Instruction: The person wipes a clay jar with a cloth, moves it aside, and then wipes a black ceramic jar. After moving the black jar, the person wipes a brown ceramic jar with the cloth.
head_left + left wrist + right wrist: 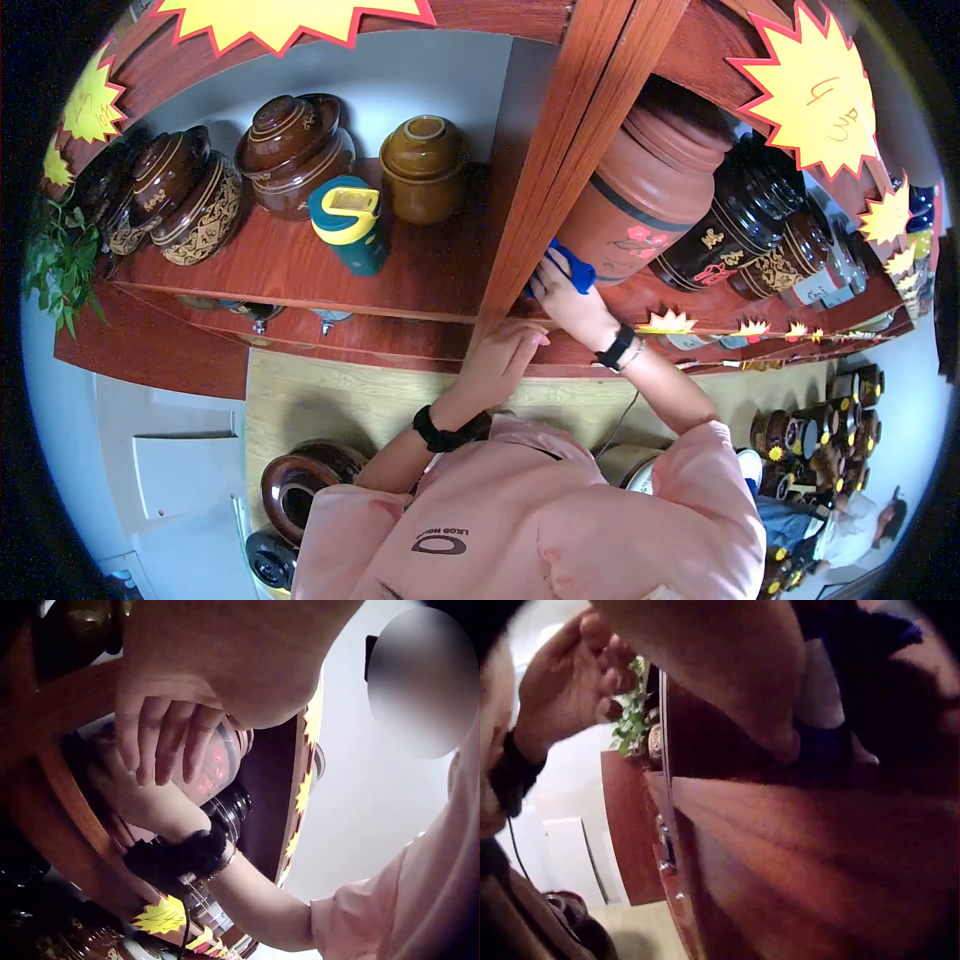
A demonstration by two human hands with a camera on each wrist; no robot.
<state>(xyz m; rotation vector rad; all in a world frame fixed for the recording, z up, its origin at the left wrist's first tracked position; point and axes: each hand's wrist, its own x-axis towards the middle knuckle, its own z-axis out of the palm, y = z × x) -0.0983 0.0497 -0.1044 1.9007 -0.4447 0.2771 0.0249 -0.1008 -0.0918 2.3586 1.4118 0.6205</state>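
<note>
My right hand [572,303] grips a blue cloth [577,268] on the right-hand shelf, right beside the wooden upright [550,170]. A large reddish-brown clay jar [655,190] with a dark band and pink flowers stands just behind the cloth. In the right wrist view the cloth [822,747] shows beyond the thumb, low over the red-brown board. My left hand [497,365] is held in front of the shelf edge, below the upright, with nothing in it. Its fingers [174,739] hang loosely extended in the left wrist view.
Lidded brown pots [290,155] and a green tumbler with a yellow lid [348,225] stand on the left shelf. Dark jars [735,215] line the right one. Yellow starburst tags [805,95] hang along the edges. More pots [310,485] are on the floor; another person [850,525] is far right.
</note>
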